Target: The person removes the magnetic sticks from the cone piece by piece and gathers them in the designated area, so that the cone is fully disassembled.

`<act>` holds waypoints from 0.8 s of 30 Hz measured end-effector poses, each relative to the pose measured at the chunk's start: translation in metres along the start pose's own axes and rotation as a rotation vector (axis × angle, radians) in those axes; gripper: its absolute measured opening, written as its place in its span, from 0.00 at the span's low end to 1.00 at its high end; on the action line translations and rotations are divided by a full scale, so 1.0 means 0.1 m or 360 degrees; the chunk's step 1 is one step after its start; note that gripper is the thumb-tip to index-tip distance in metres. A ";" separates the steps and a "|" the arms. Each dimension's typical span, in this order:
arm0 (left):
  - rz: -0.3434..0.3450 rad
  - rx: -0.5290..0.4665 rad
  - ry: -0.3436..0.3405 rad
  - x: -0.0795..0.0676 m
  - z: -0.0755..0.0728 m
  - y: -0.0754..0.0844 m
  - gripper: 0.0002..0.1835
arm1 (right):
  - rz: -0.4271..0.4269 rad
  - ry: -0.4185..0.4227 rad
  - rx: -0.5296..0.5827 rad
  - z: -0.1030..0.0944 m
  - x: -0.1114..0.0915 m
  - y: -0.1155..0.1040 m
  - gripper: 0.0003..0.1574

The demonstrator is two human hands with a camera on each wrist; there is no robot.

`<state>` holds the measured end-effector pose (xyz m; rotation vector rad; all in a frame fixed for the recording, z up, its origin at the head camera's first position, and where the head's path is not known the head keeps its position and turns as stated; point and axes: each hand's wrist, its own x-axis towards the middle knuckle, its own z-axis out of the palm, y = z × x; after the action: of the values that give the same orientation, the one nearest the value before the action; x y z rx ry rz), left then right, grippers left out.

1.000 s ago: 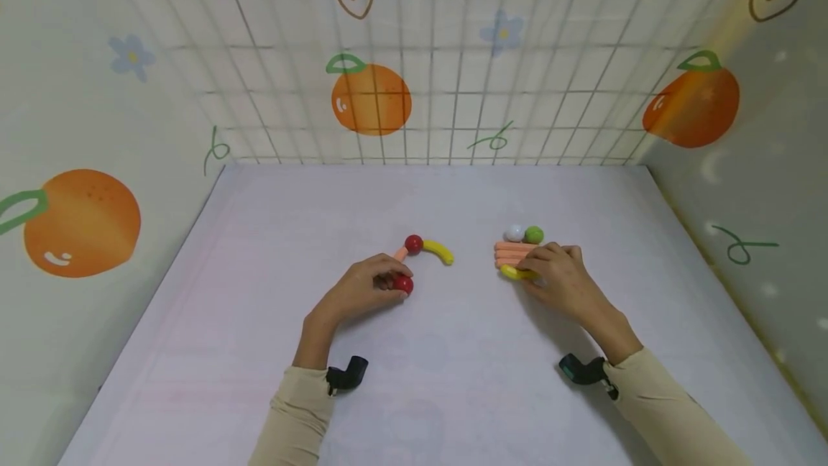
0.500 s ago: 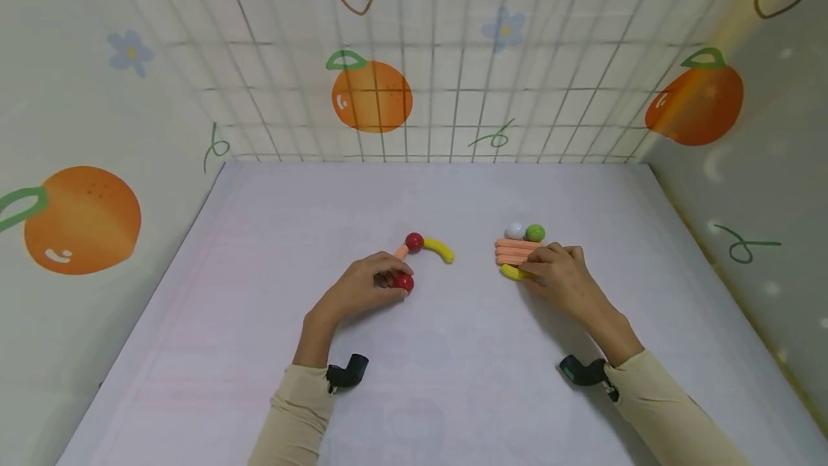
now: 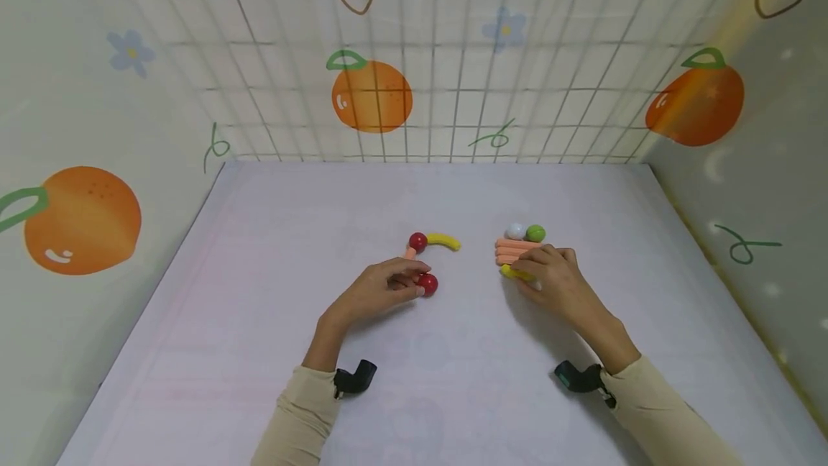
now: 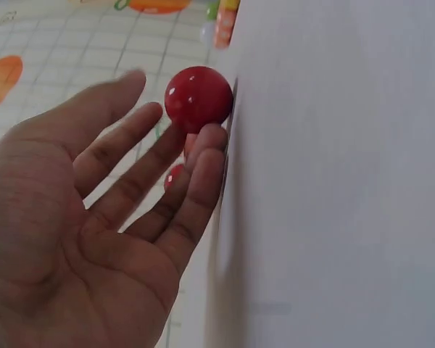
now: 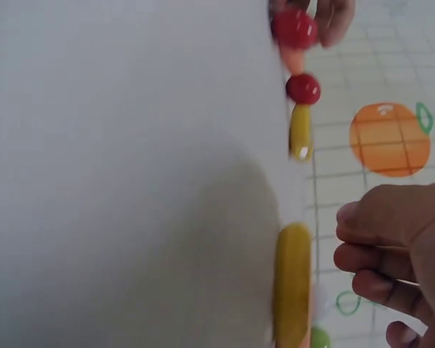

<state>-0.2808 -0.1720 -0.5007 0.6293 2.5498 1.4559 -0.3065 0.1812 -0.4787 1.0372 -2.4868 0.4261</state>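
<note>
My left hand (image 3: 375,290) is at a glossy red ball (image 3: 429,284); in the left wrist view its fingertips touch the ball, while the thumb stands apart. A short salmon rod (image 3: 410,254), partly hidden by the fingers, leads to a second red ball (image 3: 418,241). From that ball a yellow curved rod (image 3: 443,240) extends right. My right hand (image 3: 558,275) hovers over another yellow curved rod (image 3: 509,271), covering its right end. In the right wrist view a gap shows between the bent fingers and this rod (image 5: 293,283).
Several salmon rods (image 3: 508,252) lie side by side behind the right-hand yellow rod. A white ball (image 3: 515,231) and a green ball (image 3: 535,233) sit behind them. Patterned walls surround the white table (image 3: 446,394) at the back and sides.
My left hand and the joined red balls, salmon rod and yellow rod have shifted right; that yellow rod has swung to point more sideways. The right hand has moved slightly left over its yellow rod.
</note>
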 end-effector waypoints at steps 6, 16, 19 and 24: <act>0.0158 0.0166 0.0235 0.03 0.04 -0.03 0.17 | -0.0046 0.0051 0.0123 0.05 0.10 -0.17 0.13; 0.0172 0.0335 0.0344 0.01 0.07 -0.14 0.16 | 0.0054 -0.0013 0.0317 0.16 0.22 -0.41 0.12; 0.0200 0.0344 0.0348 0.04 0.07 -0.17 0.15 | 0.0076 -0.0041 0.0371 0.19 0.29 -0.46 0.13; 0.0243 0.0352 0.0368 0.07 0.07 -0.21 0.14 | 0.0095 -0.0106 0.0421 0.28 0.42 -0.57 0.15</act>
<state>-0.2905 -0.1731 -0.5216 0.7401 2.9296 1.3741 -0.2990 0.1057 -0.4763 1.0927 -2.5750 0.7678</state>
